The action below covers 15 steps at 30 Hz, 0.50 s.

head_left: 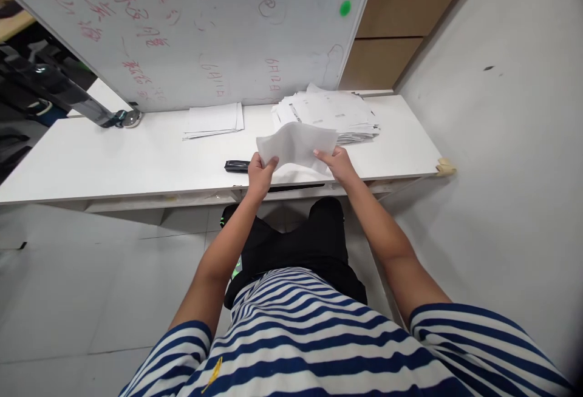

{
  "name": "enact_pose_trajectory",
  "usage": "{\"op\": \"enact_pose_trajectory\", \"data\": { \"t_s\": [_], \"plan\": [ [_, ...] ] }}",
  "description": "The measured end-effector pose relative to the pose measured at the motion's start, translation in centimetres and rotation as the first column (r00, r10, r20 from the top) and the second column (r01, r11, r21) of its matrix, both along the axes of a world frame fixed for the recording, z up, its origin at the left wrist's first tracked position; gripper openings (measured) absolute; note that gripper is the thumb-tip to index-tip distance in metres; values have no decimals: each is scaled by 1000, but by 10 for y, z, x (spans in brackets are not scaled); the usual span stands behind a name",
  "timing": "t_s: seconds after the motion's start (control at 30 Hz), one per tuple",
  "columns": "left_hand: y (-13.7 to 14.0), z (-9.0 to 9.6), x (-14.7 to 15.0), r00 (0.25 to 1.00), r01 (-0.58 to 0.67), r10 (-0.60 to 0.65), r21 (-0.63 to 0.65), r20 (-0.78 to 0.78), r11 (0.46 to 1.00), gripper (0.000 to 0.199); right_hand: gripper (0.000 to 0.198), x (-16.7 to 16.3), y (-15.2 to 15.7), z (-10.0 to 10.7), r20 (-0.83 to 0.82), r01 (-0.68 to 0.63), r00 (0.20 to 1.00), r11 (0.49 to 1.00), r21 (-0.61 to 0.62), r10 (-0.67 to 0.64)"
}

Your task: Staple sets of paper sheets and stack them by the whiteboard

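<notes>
Between my two hands a white sheet of paper (298, 142) is held up over the desk's front edge, bent in a wave. My left hand (261, 173) pinches its left side with the thumb on top. On the opposite side my right hand (336, 162) grips the paper, thumb also on top. Whether it is one sheet or a few, I cannot tell. A black stapler (237, 167) lies on the desk just left of my left hand. Behind the held paper is a thick, untidy paper pile (332, 111), partly covered by it.
A smaller paper stack (214, 119) lies left of the pile on the white desk (150, 160). Behind stands a whiteboard (237, 39) with red writing and a green magnet (345, 8). A clear bottle (91, 102) is at the left; a wall (496, 160) borders the right.
</notes>
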State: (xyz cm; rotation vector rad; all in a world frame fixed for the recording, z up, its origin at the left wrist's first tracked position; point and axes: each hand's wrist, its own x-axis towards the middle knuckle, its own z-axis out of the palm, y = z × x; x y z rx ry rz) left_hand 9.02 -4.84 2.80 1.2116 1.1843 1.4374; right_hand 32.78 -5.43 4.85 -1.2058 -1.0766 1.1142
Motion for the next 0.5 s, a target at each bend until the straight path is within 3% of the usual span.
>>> {"op": "enact_pose_trajectory", "data": {
  "t_s": [0.13, 0.3, 0.4, 0.5],
  "plan": [
    [2, -13, 2, 1000, 29, -29, -9, -5, 1000, 48, 54, -2, -3, -19, 42, 15, 999, 1000, 0, -15],
    [5, -17, -6, 993, 109, -112, -77, -34, 991, 50, 55, 1, -9, -37, 92, 31, 995, 998, -61, -25],
    [8, -17, -7, 984, 169, -175, -110, -44, 979, 50, 55, -1, -11, -42, 109, 46, 993, 998, -50, -41],
    [7, -19, -2, 985, 146, -155, -115, -75, 983, 48, 57, -6, -13, -43, 131, 86, 988, 994, -62, -77]
  ]
}}
